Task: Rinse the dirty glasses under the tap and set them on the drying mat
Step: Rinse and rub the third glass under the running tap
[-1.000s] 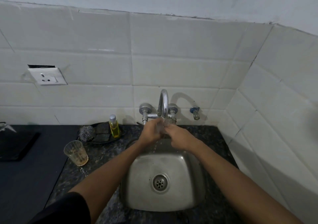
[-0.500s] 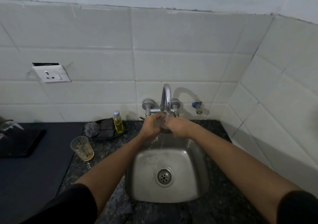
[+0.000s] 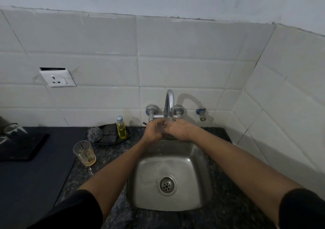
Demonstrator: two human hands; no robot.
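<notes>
Both hands meet under the tap at the far edge of the sink. The left hand and right hand curl round a clear glass, mostly hidden between them. A second, dirty glass stands upright on the counter, left of the sink.

You held both forearms stretched forward and angled inward, so that your left hand and right hand met at the middle, fingers curled toward each other and touching, the backs of both hands facing up and black sleeves covering your upper arms.
</notes>
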